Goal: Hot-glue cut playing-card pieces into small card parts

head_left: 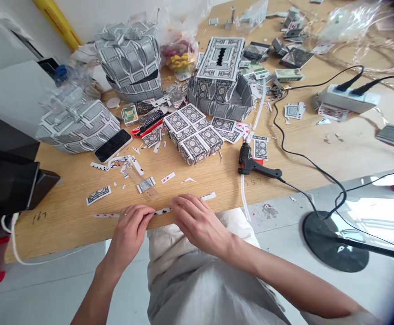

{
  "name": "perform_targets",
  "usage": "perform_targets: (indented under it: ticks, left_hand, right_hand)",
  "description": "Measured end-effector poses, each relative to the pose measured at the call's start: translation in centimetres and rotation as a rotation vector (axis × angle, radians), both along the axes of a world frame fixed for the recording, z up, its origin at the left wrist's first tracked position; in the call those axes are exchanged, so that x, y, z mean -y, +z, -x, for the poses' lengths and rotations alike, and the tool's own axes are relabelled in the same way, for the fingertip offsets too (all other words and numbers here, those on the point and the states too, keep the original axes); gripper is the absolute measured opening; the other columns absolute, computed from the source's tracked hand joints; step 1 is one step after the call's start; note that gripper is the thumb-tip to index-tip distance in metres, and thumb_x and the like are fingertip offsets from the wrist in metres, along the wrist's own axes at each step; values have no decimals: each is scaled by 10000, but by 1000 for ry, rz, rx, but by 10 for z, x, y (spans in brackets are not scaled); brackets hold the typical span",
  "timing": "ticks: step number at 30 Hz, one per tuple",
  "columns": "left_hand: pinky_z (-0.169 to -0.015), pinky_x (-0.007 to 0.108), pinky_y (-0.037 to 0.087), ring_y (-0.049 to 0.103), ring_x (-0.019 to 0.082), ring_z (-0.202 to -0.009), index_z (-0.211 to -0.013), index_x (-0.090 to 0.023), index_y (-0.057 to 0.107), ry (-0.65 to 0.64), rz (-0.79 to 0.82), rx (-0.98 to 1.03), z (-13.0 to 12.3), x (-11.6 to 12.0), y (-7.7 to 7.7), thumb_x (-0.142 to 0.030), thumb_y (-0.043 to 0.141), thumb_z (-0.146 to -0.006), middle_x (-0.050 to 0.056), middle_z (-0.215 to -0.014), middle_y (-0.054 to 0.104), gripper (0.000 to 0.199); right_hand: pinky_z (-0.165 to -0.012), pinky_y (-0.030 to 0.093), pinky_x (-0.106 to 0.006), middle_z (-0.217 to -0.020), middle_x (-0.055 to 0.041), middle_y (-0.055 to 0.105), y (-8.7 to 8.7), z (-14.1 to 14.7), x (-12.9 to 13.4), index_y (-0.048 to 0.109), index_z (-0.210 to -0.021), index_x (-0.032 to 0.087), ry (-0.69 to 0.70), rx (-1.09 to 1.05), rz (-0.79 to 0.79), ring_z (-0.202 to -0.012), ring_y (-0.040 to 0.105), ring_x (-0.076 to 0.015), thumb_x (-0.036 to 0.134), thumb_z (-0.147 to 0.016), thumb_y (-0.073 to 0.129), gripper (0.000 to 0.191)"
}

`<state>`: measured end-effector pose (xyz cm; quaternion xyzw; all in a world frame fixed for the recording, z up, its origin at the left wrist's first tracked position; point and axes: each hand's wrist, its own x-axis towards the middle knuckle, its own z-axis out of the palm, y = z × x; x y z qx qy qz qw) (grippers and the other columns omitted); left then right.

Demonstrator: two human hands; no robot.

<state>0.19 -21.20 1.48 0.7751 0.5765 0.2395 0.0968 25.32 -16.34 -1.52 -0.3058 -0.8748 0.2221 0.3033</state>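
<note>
A long narrow strip of joined playing-card pieces [163, 211] lies along the table's front edge. Its left end shows red marks, its middle black ones. My left hand [131, 228] is closed, with thumb and forefinger pinching the strip left of its middle. Bent over the strip further right, my right hand [200, 221] presses it with its fingers together; its thumb is mostly hidden. The strip's white end sticks out past that hand. Beyond my hands lie a clear ruler-like piece [151, 193], a cut red card piece [168, 177] and a patterned card strip [98, 195].
A card-covered box [193, 133] stands mid-table, with woven card baskets [129, 58] behind. At the right are a black glue gun [247, 160], its cable and a white power strip [349, 97]. A phone [113, 146] and a red cutter [148, 128] lie left of the box.
</note>
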Motion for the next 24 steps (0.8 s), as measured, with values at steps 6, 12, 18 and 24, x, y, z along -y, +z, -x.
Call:
perform_targets:
  ticks: [6, 12, 18, 24]
  left_hand:
    - [-937, 310, 548, 747, 193, -1007, -1176, -252, 677, -61, 25, -10, 4, -1, 12, -229, 587, -1108, 21, -1074, 786, 115]
    - [-859, 293, 594, 758, 200, -966, -1175, -271, 685, -98, 87, 9, -4, 6, 27, -291, 594, -1102, 25, -1045, 791, 118]
    - [-708, 247, 630, 762, 188, -870, -1110, -286, 707, -34, 252, 70, -8, 13, 32, -378, 614, -1077, 24, -1018, 789, 136]
    - [-668, 241, 643, 772, 192, -855, -1094, -275, 727, 32, 372, 105, 2, 14, 33, -457, 615, -1059, 40, -1008, 794, 217]
  right_hand:
    - [-891, 529, -404, -1069, -95, 764, 0, 17, -16, 695, -1217, 177, 54, 125, -3, -985, 658, -246, 171, -1110, 582, 156]
    - [-924, 498, -417, -1106, -114, 715, 11, 2, -25, 715, -1056, 182, 52, 208, 27, -1025, 601, -263, 287, -1085, 674, 116]
    - [-981, 534, -462, -1183, -131, 702, 12, -28, -33, 720, -1126, 192, -40, 149, 98, -1100, 592, -292, 289, -1027, 765, 146]
    - [-1013, 550, -496, -1232, -142, 706, 9, -42, -37, 726, -1180, 185, -81, 109, 107, -1150, 602, -319, 284, -980, 826, 244]
